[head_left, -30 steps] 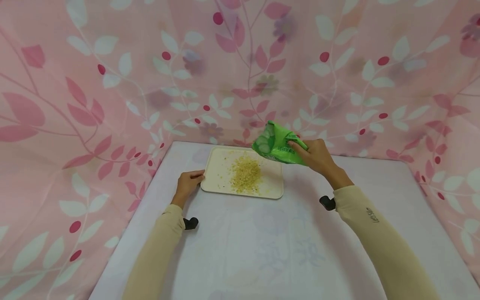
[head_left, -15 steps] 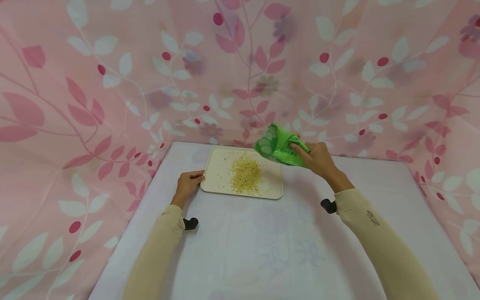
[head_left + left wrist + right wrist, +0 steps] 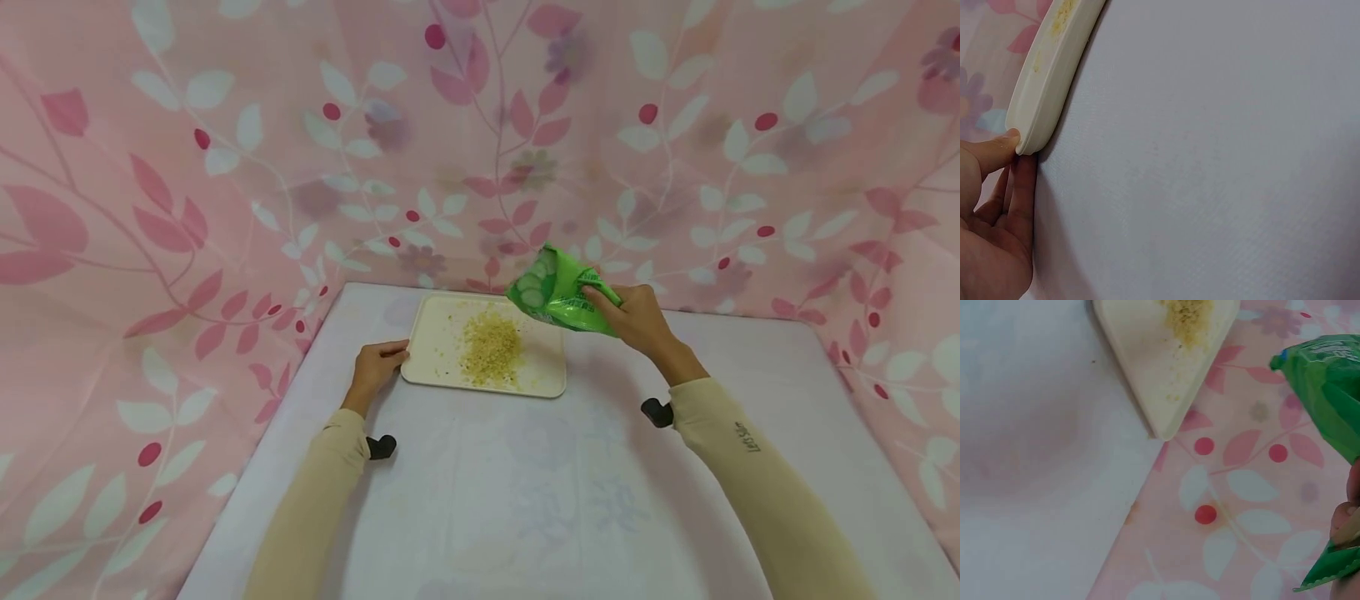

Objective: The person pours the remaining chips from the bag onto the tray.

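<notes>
A cream rectangular tray (image 3: 431,354) lies near the back of the table, with a heap of yellowish crumbs (image 3: 491,346) spread over its middle. My left hand (image 3: 372,367) pinches the tray's near left corner; in the left wrist view the thumb is on the rim and the fingers are beneath. Above the tray's right side, my right hand (image 3: 637,317) grips a green snack bag (image 3: 562,292) printed with cucumber slices. The bag is tilted, its left end over the tray. In the right wrist view, the bag (image 3: 1329,387) shows at the right edge, with only parts of the fingers visible.
A white cloth covers the table (image 3: 495,483). Pink leaf-patterned fabric (image 3: 480,150) hangs behind it and on both sides. A few tiny specks lie on the cloth near the tray in the right wrist view.
My right hand and the bag have shifted slightly right and down since a second ago. The left hand, tray and crumb heap look unmoved.
</notes>
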Action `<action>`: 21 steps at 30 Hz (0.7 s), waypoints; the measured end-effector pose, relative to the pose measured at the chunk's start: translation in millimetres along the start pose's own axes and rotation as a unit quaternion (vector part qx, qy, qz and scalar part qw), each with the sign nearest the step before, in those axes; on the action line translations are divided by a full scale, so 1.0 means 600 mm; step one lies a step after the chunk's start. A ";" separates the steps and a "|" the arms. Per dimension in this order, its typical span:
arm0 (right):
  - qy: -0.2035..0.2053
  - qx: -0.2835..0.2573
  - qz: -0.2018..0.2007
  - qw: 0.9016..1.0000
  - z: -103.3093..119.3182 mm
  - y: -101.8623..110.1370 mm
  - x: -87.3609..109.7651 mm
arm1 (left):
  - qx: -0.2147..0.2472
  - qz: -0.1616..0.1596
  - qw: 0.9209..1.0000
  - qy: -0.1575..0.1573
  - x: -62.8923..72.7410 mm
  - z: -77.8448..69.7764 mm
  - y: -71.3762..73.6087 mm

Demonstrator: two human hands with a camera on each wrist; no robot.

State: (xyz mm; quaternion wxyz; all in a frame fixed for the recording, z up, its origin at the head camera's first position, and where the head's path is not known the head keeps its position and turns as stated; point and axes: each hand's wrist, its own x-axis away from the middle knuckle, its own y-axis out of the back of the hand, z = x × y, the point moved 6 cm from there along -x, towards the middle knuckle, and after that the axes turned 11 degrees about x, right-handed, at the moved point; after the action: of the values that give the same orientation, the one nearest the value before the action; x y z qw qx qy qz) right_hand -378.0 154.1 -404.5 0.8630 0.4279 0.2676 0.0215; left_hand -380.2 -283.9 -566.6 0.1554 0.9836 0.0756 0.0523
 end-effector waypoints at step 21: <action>-0.036 0.001 0.053 0.998 -0.009 -0.007 -0.003 | 0.007 0.000 1.000 0.000 0.005 0.001 0.000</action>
State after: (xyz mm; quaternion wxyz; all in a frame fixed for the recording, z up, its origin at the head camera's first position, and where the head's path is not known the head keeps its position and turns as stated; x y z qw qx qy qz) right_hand -382.8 155.0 -409.6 0.8693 0.4425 0.2139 0.0515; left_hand -377.3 -283.4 -567.0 0.1488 0.9846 0.0756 0.0519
